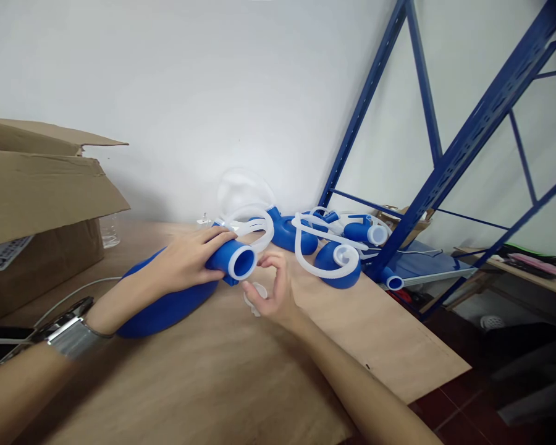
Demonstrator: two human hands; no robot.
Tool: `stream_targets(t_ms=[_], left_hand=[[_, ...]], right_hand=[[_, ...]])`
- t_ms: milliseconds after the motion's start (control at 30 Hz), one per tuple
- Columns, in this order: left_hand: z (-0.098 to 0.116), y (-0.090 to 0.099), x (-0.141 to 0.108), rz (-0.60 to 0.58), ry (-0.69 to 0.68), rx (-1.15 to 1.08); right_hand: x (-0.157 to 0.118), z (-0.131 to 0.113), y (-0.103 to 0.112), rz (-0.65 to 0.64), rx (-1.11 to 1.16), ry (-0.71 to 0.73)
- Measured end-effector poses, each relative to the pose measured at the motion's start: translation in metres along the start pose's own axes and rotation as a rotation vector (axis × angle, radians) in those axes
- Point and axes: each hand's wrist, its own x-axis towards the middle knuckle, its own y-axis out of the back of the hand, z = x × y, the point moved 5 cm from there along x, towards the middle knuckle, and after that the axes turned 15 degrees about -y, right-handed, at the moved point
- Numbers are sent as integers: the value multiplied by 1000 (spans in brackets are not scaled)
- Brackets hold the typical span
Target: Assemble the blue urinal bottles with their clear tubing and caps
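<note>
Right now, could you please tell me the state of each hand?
Left hand: closed on the blue bottle, near its opening.
Right hand: partly open, fingers curled beside that opening; whether it touches the white piece cannot be told.

From near left, the bare left hand [189, 256] grips, fingers curved; from near right, the bare right hand [278, 293] curls, thumb and forefinger apart.

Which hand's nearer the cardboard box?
Left. The left hand is right of the cardboard box, around the blue bottle's neck; the right hand is farther right.
</note>
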Motion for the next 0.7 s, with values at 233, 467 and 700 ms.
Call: stream_targets(t_ms=[233, 467, 700], left_hand=[[3, -1, 1, -18, -4, -3], [7, -4, 3, -12, -71, -93], [-8, -6, -5, 26, -5, -157]], right_hand=[[-2, -32, -3, -3, -363, 231], [-2, -28, 0, -177, -160, 207], [0, -52, 28, -4, -50, 314]])
